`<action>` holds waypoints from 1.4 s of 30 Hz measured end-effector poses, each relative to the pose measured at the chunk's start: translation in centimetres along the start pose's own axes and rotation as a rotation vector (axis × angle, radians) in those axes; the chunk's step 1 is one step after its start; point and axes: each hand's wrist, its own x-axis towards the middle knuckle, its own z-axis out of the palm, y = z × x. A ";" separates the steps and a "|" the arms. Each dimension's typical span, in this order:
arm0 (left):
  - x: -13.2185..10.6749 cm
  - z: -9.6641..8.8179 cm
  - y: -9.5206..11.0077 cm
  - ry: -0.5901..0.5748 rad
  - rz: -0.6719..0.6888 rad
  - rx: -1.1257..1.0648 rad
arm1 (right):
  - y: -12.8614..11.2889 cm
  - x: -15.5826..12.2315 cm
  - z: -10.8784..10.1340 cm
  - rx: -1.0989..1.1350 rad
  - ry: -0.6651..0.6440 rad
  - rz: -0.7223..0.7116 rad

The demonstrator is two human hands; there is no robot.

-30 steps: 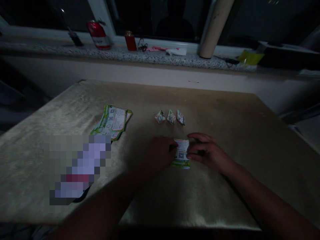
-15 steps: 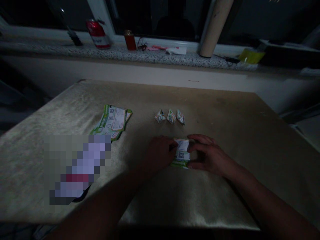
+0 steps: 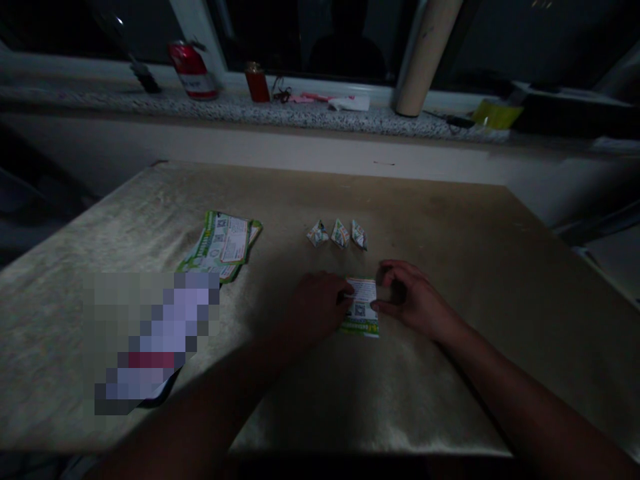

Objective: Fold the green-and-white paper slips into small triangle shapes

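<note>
A small printed paper slip (image 3: 361, 309), white and green with a square code on it, lies flat on the table between my hands. My left hand (image 3: 315, 308) is curled, its fingertips pressing the slip's left edge. My right hand (image 3: 407, 299) is curved over the slip's right edge, thumb and fingers pinching it. Just beyond the slip, three small folded paper triangles (image 3: 339, 234) sit in a row.
A loose pile of similar green-bordered slips (image 3: 223, 245) lies to the left. A blurred-out object (image 3: 153, 340) lies near the front left of the table (image 3: 450, 227). The stone window ledge (image 3: 280, 110) behind holds a red can (image 3: 191, 69), a small red container (image 3: 257, 82) and a cardboard tube (image 3: 424, 57).
My right hand has shifted slightly along the slip's right edge, fingers lifting a little. My left hand stays on the left edge. The view has drifted slightly.
</note>
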 end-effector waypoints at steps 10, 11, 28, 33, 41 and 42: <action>0.0 0.2 0.2 0.008 0.000 0.031 | 0.3 1.4 0.3 -0.067 0.114 0.081; 0.0 0.2 0.2 0.009 -0.001 0.034 | 0.4 1.6 0.3 -0.080 0.117 0.090; -0.2 0.4 -0.3 0.081 -0.208 -0.564 | -1.4 0.3 -0.4 0.349 0.135 0.228; -0.1 0.7 -0.1 0.149 -0.215 -1.138 | -2.5 0.3 -0.5 0.937 -0.025 0.367; 0.0 0.7 1.1 0.009 -0.317 -1.261 | -3.1 0.0 -0.4 1.010 -0.071 0.425; 0.0 0.7 1.2 0.017 -0.337 -1.237 | -3.0 0.0 -0.4 0.999 -0.067 0.433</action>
